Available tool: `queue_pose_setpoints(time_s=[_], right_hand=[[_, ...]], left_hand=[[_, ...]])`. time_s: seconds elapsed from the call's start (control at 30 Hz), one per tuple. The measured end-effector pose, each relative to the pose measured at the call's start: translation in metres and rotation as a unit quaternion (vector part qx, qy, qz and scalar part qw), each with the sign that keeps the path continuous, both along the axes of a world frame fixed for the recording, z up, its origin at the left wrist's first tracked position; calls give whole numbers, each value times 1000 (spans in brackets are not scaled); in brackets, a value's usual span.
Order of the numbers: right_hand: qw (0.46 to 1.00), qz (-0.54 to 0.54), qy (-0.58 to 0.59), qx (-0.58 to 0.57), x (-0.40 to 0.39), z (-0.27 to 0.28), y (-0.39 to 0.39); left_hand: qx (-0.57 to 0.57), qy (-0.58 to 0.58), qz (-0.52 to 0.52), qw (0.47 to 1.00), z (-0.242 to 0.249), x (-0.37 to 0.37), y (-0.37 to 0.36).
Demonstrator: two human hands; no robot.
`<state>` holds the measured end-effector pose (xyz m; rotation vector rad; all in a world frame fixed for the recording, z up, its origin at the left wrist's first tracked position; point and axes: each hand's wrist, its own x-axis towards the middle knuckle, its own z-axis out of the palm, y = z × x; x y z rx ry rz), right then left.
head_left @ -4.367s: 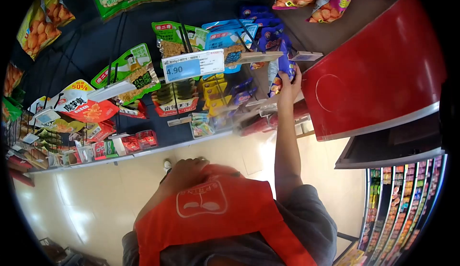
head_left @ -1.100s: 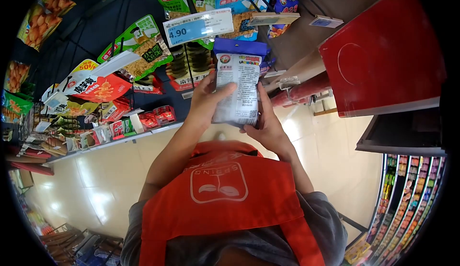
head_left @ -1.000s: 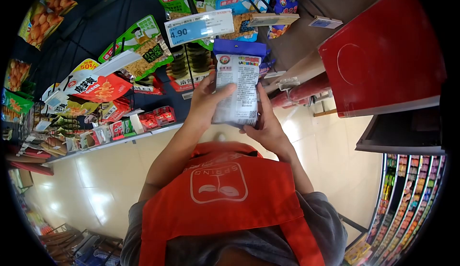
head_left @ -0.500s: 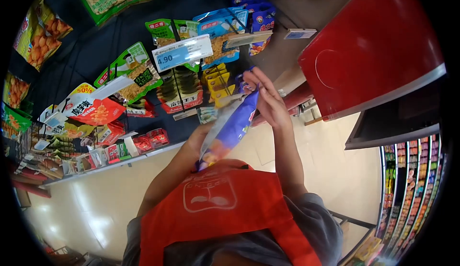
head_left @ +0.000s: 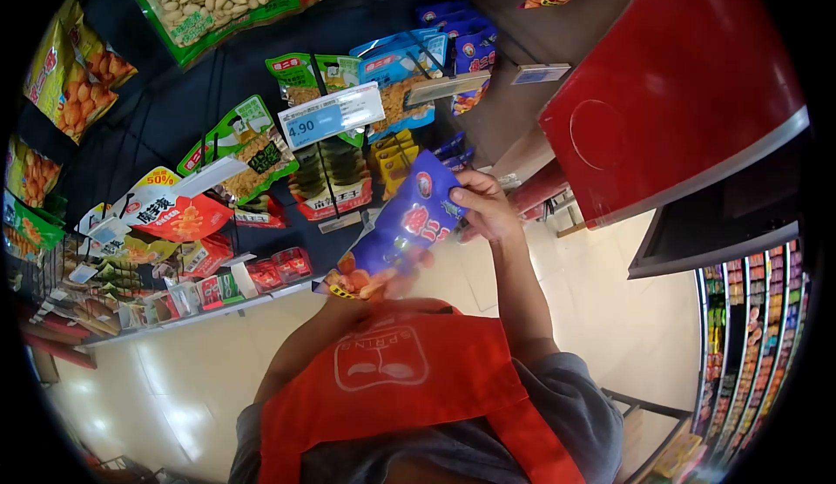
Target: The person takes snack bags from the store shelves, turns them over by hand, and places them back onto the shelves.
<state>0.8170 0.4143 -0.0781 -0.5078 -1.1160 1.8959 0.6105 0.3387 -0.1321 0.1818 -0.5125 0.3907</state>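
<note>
A blue-purple snack bag (head_left: 407,220) with red lettering is held slantwise in front of my chest, its printed face turned up. My right hand (head_left: 488,207) grips the bag's upper right edge, thumb on the printed face. At the lower end, near the pictured snacks, my left hand (head_left: 345,306) holds the bag from below; its fingers are mostly hidden and blurred. Beyond the bag hang green snack bags (head_left: 318,74), light-blue snack bags (head_left: 399,83) and more purple bags (head_left: 473,55). Small yellow packets (head_left: 397,158) show just behind the held bag.
A price tag (head_left: 331,116) reading 4.90 sticks out on a hook before the dark display wall (head_left: 235,61). Red-and-white packets (head_left: 181,209) hang at the left. A large red panel (head_left: 662,92) juts in at the right. Stocked shelves (head_left: 753,336) stand farther right.
The purple bag has turned from edge-on to face-up, showing its printed front. My right hand has gone from flat, stretched fingers beside the bag to gripping its edge, slightly lower.
</note>
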Motion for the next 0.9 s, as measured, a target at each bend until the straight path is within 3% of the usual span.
queue_pose_setpoints(time_s=[0.07, 0.13, 0.17, 0.23, 0.33, 0.47, 0.6, 0.9], right_hand=[[999, -35, 8, -3, -4, -2, -3], [996, -83, 12, -10, -3, 6, -3], [993, -114, 11, -17, -3, 16, -5], [983, -179, -34, -2, 2, 26, -2], [950, -272, -140, 62, 21, 31, 22], [916, -337, -186, 117, 50, 6, 80], [868, -369, -251, 217, 63, 11, 123], [839, -397, -234, 289, 68, 36, 140]], left_hand=[[48, -25, -90, 994, -4, 5, 14], [-52, 169, 127, 976, 12, 5, -4], [-54, 206, 210, 954, 3, 7, -11], [-50, 308, 367, 876, -6, 10, -25], [-297, 433, 321, 788, -18, 2, -19], [-314, 460, 336, 759, -28, -7, -28], [-300, 455, 317, 776, -38, -6, -39], [-304, 487, 325, 752, -40, -4, -43]])
